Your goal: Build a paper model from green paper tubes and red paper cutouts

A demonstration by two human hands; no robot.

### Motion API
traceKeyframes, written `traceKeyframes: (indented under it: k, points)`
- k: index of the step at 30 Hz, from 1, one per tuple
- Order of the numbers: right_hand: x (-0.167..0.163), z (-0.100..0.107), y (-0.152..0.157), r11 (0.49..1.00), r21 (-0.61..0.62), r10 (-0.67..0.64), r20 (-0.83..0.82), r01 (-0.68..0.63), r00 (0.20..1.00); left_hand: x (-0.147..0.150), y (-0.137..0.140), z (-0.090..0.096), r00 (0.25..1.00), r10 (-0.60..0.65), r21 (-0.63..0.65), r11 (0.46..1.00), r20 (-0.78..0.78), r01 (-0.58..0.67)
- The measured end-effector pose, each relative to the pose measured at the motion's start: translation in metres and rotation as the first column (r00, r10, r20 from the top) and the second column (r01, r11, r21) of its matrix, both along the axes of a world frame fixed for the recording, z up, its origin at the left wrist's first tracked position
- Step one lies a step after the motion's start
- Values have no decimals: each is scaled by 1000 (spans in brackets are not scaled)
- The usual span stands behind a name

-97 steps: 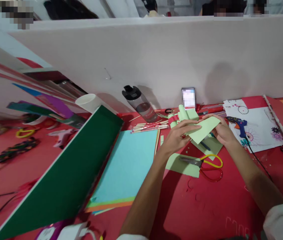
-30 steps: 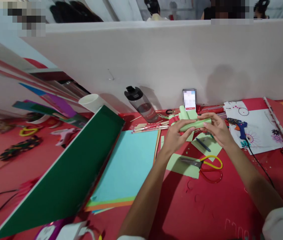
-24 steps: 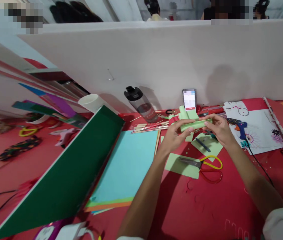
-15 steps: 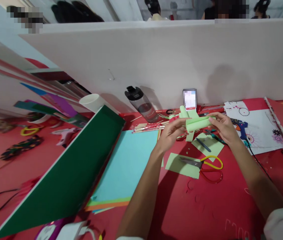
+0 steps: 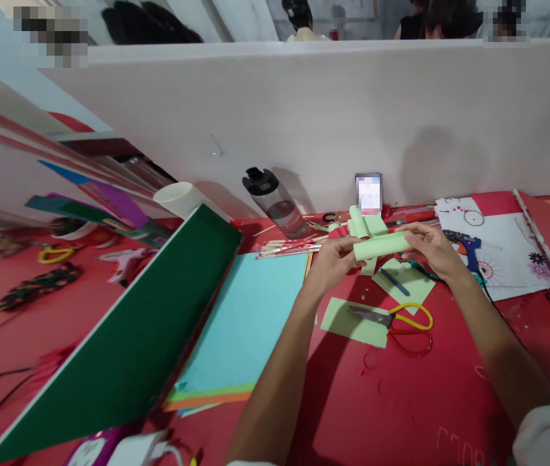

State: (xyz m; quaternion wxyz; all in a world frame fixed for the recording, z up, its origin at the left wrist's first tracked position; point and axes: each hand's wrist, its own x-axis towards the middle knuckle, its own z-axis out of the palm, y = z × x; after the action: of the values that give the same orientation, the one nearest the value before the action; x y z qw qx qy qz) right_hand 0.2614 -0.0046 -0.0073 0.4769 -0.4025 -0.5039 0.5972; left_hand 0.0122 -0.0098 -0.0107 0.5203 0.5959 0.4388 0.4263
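A rolled piece of light green paper (image 5: 382, 246) is held above the table between my two hands. My left hand (image 5: 332, 262) pinches its left end, and my right hand (image 5: 430, 249) grips the right end, fingers bent around it. Behind the roll, more light green paper pieces (image 5: 369, 223) lie in front of a phone (image 5: 369, 193) that leans on the white wall. Below my hands, scissors (image 5: 391, 318) with one yellow and one red handle rest partly on a flat green paper piece (image 5: 347, 323). A dark pen (image 5: 395, 281) lies on another green piece.
A green board (image 5: 124, 323) stands tilted at the left, beside a stack of coloured sheets (image 5: 250, 317) with light blue on top. A water bottle (image 5: 277, 204) stands by the wall. At right are a blue glue gun (image 5: 472, 252), its cord and decorated white paper (image 5: 512, 252).
The green paper now looks more tightly rolled and more level. My left hand has shifted slightly left and down; my right hand's fingers have moved around its end.
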Motion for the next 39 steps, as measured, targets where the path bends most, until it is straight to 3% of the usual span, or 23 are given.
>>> traceKeyframes:
  k: [5,9,14,19,24,39]
  points:
    - [15,6,-1,991,3,130,-103,-131,986,-5,3,1,998,24,-83,996,52,-20]
    - [22,11,-2,980,9,197,-27,-197,980,-7,3,1,997,-38,-141,989,63,47]
    - [18,5,2,988,70,128,160,-140,979,-6,2,-1,996,-87,-137,987,16,88]
    - [14,2,3,988,141,34,241,-70,970,-3,0,1,992,-122,-102,988,-26,119]
    - [16,6,0,974,211,15,312,-85,950,-2,-1,6,988,-137,-60,989,-67,133]
    - [22,0,3,986,133,50,327,-98,944,-2,0,-1,973,-137,60,987,-187,150]
